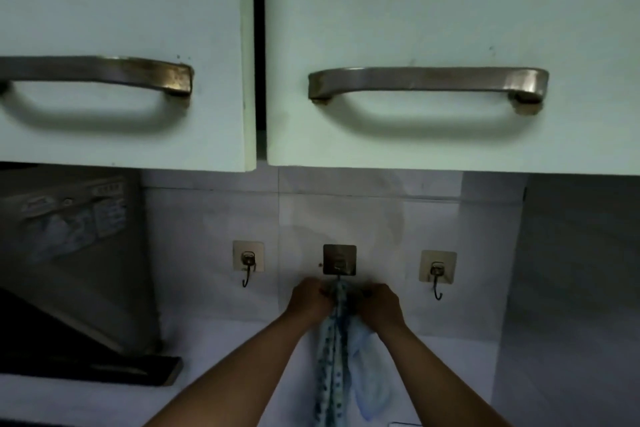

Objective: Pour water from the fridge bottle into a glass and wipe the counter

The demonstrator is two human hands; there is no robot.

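Tiled wall (pixel 214 218) with three hooks, blue cloth (pixel 334 357) on middle hook (pixel 339 262).

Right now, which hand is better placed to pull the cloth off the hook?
Probably either: the left hand and right hand both grip the cloth just below the middle hook.

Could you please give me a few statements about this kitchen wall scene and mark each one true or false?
1. Both the left hand and the right hand grip the blue patterned cloth. True.
2. The cloth hangs at the middle hook. True.
3. The left hook holds a towel. False: it is bare.
4. The cabinet doors stand wide open. False: both are shut.
5. A glass sits between the hands. False: only cloth is there.
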